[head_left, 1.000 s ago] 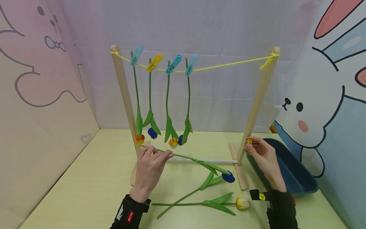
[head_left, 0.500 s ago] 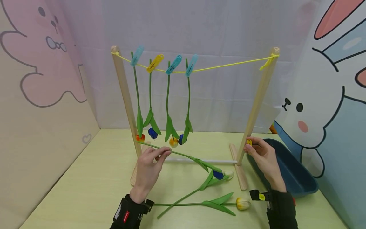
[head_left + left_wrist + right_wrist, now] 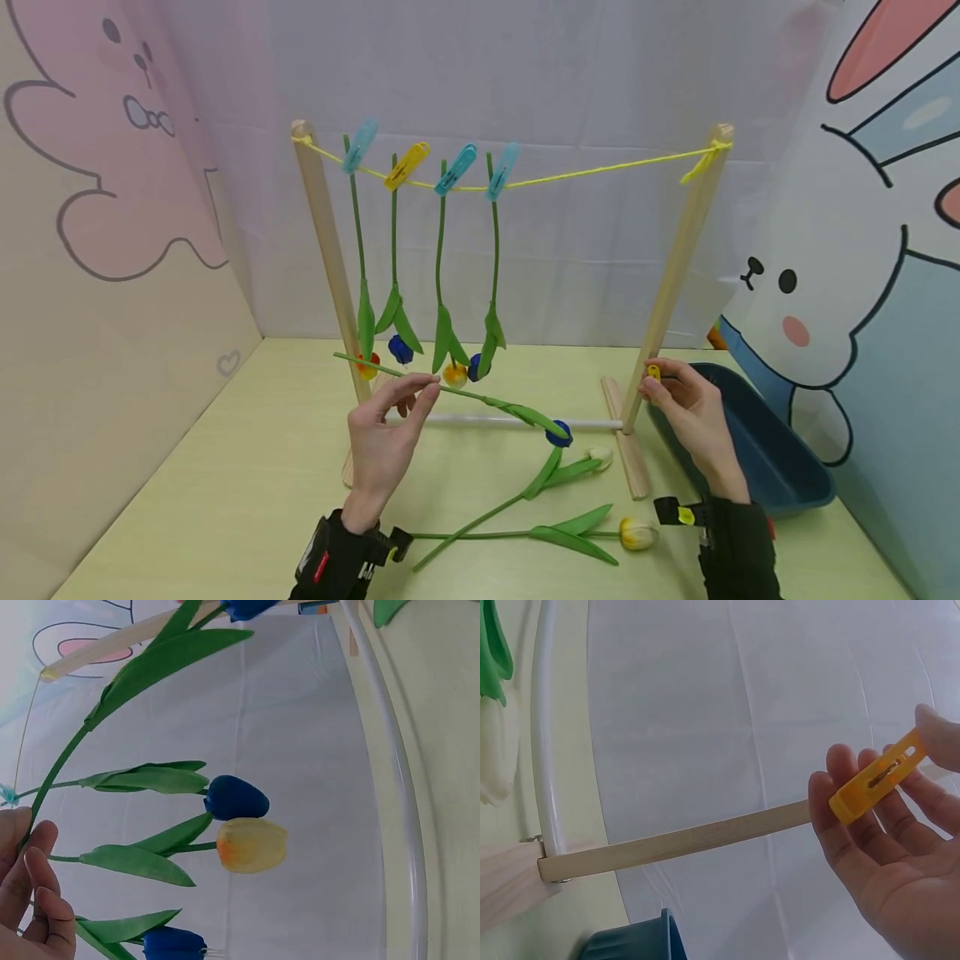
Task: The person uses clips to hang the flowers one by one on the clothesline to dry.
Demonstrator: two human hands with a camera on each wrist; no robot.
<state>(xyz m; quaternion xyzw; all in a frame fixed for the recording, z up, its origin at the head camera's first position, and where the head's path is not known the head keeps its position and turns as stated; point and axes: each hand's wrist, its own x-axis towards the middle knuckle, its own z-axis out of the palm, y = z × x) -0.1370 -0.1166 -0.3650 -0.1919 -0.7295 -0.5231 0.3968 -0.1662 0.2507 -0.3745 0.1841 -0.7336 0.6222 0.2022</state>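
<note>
My left hand pinches the stem of a blue tulip between thumb and fingers; the stem slants across the head view, its bloom low on the right. Beside the right post, my right hand holds a yellow clothespin between thumb and fingers. Behind the left hand, several tulips hang bloom-down from a yellow string. Blue clothespins and one yellow clothespin fix their stems to it. On the table lie a white tulip and a yellow-white tulip, their stems crossing.
The string runs between two wooden posts joined low down by a white rod. A dark blue basin stands right of the frame, behind my right hand. A pale curtain hangs at the back.
My left hand has risen slightly and turned, taking the blue tulip up and to the left. That uncovers the white tulip's bloom on the table. The right hand stays in place.
</note>
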